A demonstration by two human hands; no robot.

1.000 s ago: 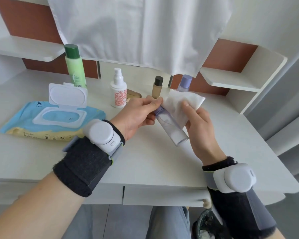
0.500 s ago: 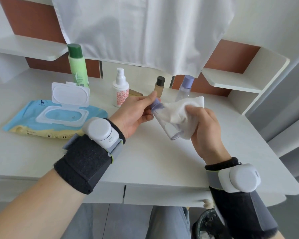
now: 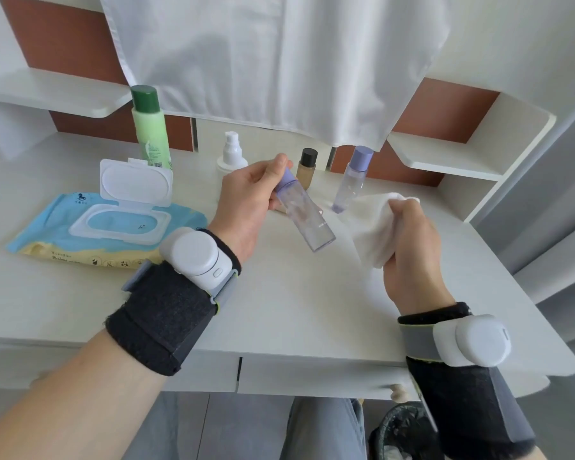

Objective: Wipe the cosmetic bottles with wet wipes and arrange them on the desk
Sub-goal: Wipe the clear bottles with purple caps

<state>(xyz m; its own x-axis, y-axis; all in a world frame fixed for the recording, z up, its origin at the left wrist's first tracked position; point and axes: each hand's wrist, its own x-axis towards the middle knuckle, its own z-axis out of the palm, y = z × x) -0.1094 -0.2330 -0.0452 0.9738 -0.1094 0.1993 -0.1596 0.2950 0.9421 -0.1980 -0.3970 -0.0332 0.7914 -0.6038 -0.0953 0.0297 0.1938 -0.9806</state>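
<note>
My left hand [image 3: 246, 200] grips a clear bottle with a lilac cap [image 3: 304, 215] by its cap end, tilted with its base pointing down and right above the desk [image 3: 279, 310]. My right hand [image 3: 409, 247] holds a crumpled white wet wipe [image 3: 374, 227], a short gap to the right of the bottle and not touching it. At the back of the desk stand a tall green bottle [image 3: 150, 127], a white pump bottle [image 3: 231, 154] partly hidden by my left hand, a small beige bottle with a black cap [image 3: 307, 167] and a second clear lilac-capped bottle [image 3: 352, 179].
An open blue wet-wipe pack [image 3: 107, 227] lies at the left of the desk with its lid up. White shelves [image 3: 452, 154] flank the back and a white cloth [image 3: 279, 61] hangs above. A black bin [image 3: 402, 433] sits under the desk's right front.
The wipe was wrapped around the bottle; now my right hand has pulled it off to the right, leaving the bottle bare in my left hand.
</note>
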